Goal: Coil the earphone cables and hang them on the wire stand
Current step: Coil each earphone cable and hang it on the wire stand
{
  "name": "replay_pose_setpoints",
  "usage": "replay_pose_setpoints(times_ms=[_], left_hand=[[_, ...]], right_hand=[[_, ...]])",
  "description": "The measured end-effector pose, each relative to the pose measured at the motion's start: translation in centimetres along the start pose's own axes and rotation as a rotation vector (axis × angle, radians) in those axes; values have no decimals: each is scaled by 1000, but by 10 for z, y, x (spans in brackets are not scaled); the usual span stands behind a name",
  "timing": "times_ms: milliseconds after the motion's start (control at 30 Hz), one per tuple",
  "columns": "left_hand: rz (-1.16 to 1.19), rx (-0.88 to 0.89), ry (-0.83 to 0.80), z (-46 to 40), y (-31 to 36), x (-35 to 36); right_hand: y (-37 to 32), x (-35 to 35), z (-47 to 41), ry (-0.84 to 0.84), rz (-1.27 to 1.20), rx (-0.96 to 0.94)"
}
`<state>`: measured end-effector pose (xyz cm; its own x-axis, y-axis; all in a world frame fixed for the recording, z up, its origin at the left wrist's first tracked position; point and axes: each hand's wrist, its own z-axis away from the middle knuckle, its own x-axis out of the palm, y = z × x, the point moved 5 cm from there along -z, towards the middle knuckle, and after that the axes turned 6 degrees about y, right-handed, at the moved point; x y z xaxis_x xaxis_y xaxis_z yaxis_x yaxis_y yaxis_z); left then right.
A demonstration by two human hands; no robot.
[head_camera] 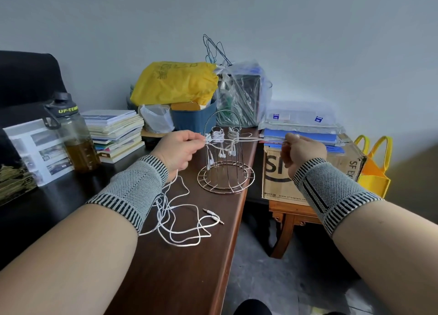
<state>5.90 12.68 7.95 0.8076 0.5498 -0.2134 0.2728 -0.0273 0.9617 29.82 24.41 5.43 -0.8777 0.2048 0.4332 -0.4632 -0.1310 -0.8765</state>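
A copper wire stand stands on the dark wooden table, with several coiled white earphones hanging from its upper ring, earbuds dangling. My left hand pinches a white cable at the stand's left side. My right hand grips the same cable, stretched taut across the stand's top. Loose white cables with two jack plugs lie on the table below my left wrist.
A tinted water bottle and stacked books sit at left. Behind the stand are a blue bin, a yellow bag and plastic bags. A cardboard box under blue folders stands right of the table edge.
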Motion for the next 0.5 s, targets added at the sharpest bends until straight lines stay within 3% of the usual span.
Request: replay_pose_setpoints(times_ms=[433, 500], left_hand=[[71, 39, 85, -4, 6, -6], [100, 49, 97, -4, 8, -9]], right_hand=[[8, -24, -31, 145, 153, -19], [8, -31, -37, 107, 246, -70]])
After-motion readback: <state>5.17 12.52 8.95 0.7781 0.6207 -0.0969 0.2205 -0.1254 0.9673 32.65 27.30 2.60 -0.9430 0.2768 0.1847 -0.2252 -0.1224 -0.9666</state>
